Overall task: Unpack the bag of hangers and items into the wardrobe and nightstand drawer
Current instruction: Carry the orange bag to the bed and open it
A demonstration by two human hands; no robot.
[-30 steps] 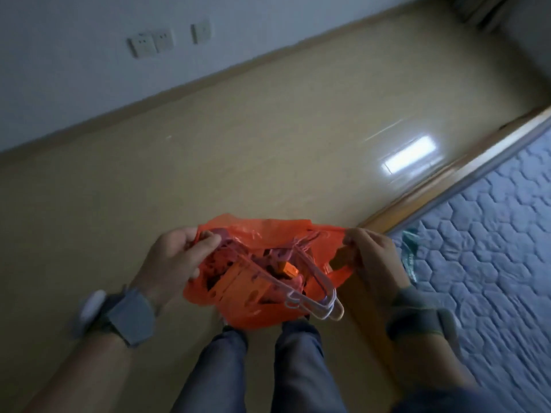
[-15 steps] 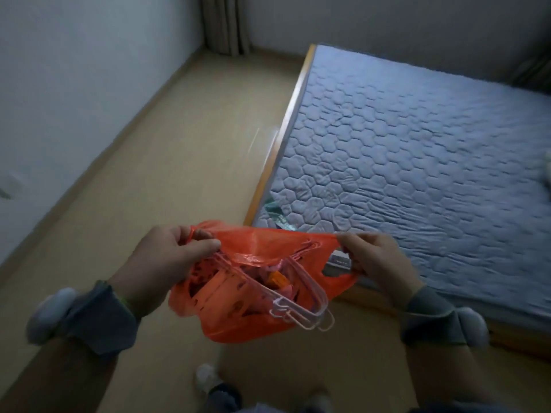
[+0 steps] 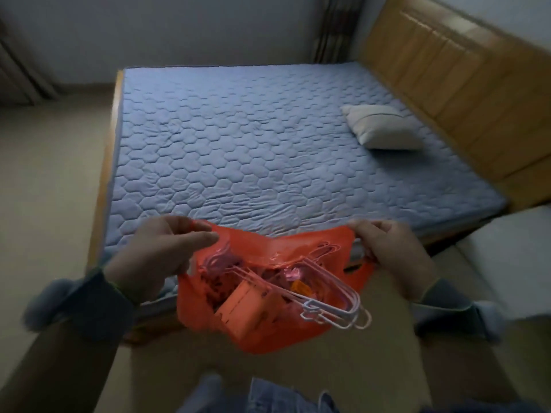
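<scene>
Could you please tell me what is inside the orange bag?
White hangers poke out of the bag, beside an orange box and a pink item. Anything deeper is hidden by the plastic.

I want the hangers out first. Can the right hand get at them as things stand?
Probably not yet: the right hand pinches the edge of the orange bag, holding it open with the left hand. Freed, it likely could: the hangers jut uncovered from the bag just below it.
</scene>
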